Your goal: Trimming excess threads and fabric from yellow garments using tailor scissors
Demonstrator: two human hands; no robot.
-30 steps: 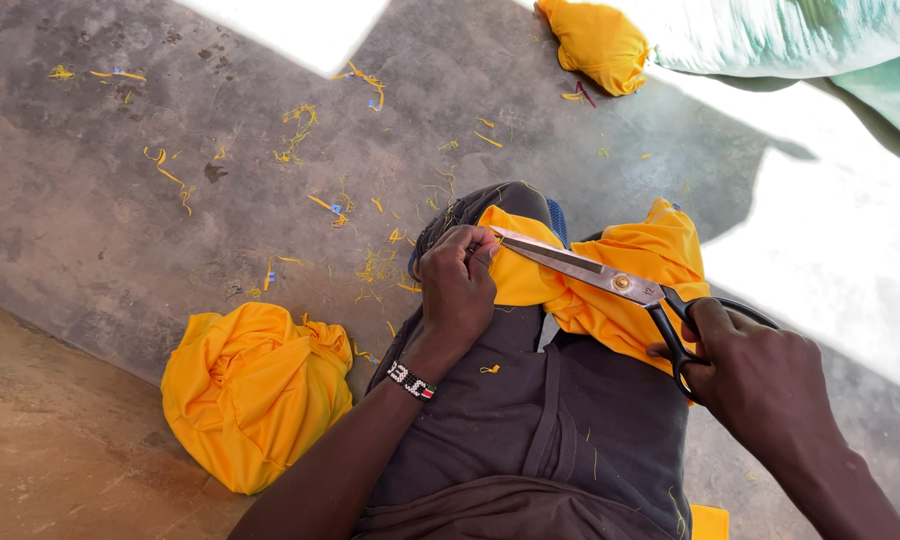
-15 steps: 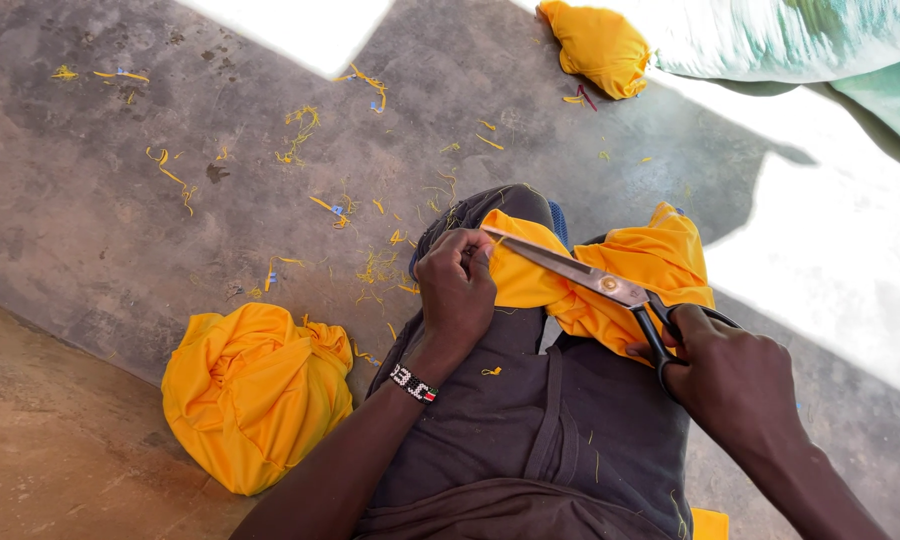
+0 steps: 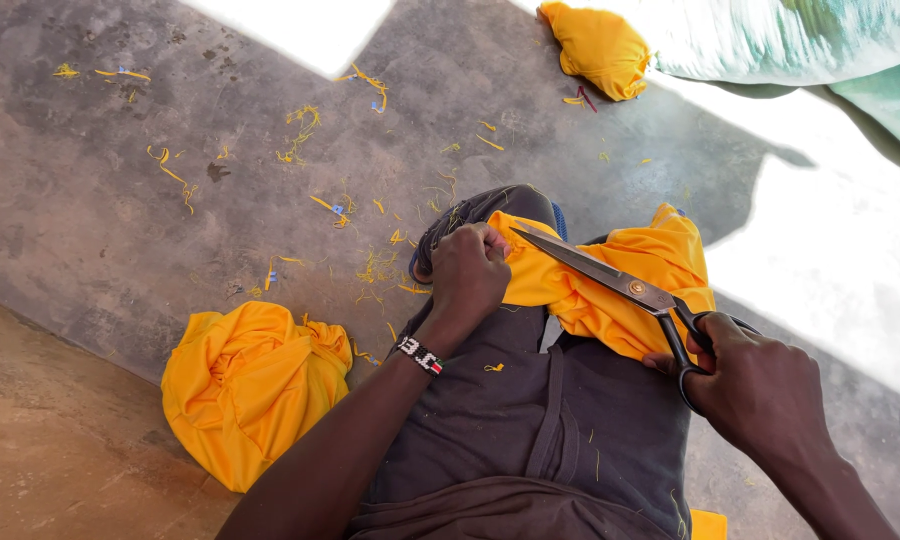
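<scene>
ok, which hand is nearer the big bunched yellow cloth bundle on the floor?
Left. The left hand pinches yellow fabric on the knee, just up-right of the bunched yellow cloth bundle. The right hand holds metal scissors, far across the lap.

The grey concrete floor (image 3: 120,240) carries 2 bundles of yellow cloth: a large one (image 3: 250,385) near the knee, a small one (image 3: 598,45) farther off. Yellow scraps (image 3: 315,130) (thin, scattered) litter it.

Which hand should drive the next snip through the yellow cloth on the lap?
Right, probably. The right hand already has its fingers through the handles of the scissors, blades lying over the yellow cloth. The left hand is pinching the cloth's edge at the knee, so it suits holding.
</scene>
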